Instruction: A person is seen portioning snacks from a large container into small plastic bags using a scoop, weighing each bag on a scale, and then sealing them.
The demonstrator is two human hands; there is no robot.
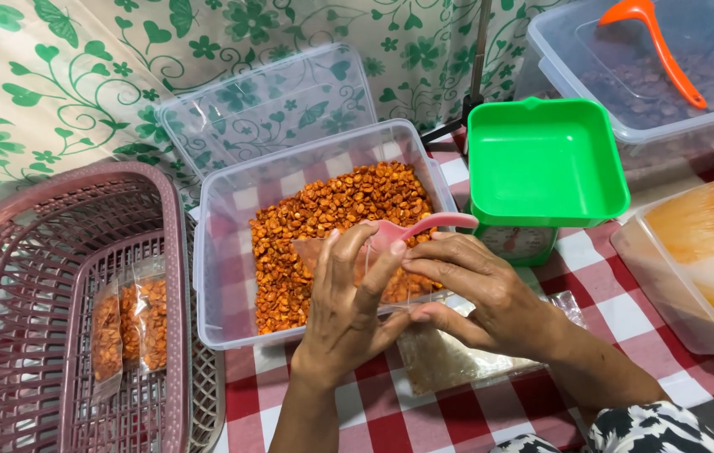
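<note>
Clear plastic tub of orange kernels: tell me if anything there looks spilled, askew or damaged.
Nothing stands out. The orange kernels all lie inside the clear plastic tub, none on the red-and-white checked cloth. The left hand holds a small clear bag over it, and the right hand holds a pink plastic scoop.

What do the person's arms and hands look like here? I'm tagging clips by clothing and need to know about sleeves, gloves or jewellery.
Both hands are bare: no gloves, and no rings or wristbands show on the left hand or the right hand. The left forearm is uncovered to the frame's edge. At the right elbow is the edge of a black-and-white patterned sleeve.
</note>
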